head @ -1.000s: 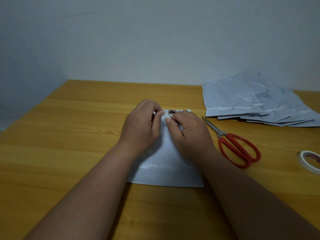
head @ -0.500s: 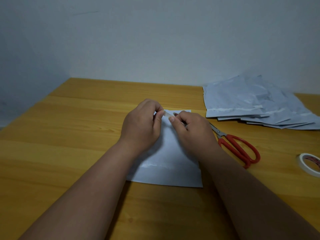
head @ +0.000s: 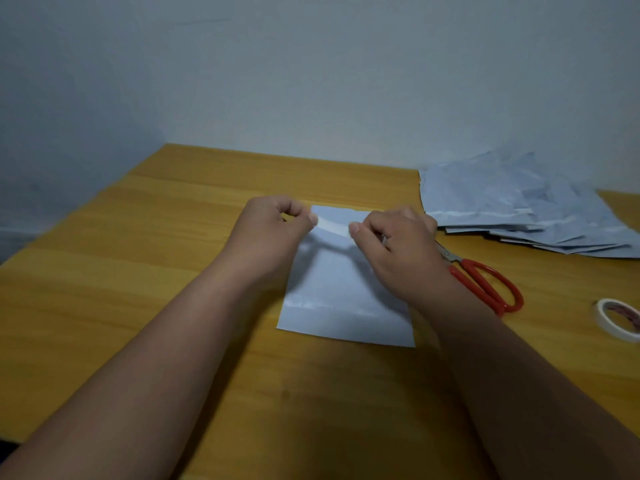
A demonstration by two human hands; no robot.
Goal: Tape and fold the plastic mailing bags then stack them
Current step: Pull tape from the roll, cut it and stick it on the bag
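Tape strip pinched btwn both hands' fingers, above bag.

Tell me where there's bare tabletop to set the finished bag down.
Bare wood lies left of the flat bag, out to the table edge, and behind it toward the wall. The right is crowded: bag pile, scissors, tape roll.

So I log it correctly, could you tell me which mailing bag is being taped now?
The single flat bag under both hands, not the pile far right.
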